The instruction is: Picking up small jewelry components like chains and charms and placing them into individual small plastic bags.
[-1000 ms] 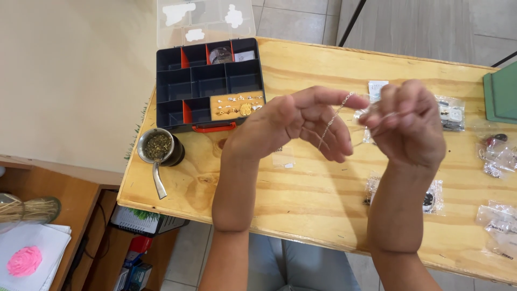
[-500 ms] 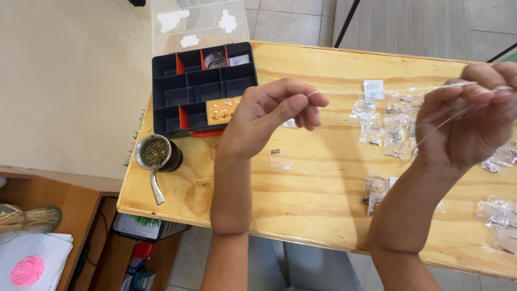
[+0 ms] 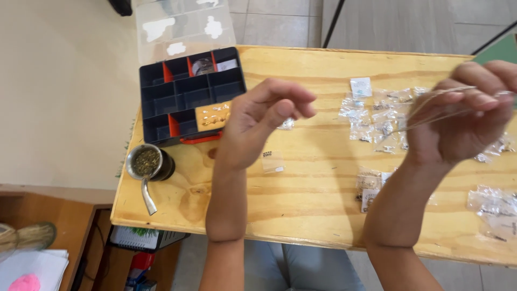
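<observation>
Two hands up over the surface (image 3: 323, 205): right hand (image 3: 463, 121) pinches one thin wire (image 3: 431, 110), left hand (image 3: 264, 116) pinched, probably on its blurred far end. Wire runs roughly left-right, above about a dozen small bags (image 3: 377, 121); one organizer box (image 3: 191, 94), one cup (image 3: 148, 161).

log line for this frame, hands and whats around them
left hand: raised, fingers pinched | right hand: pinching thin thread | wooden table: small clear bags, open black organizer box, metal cup
</observation>
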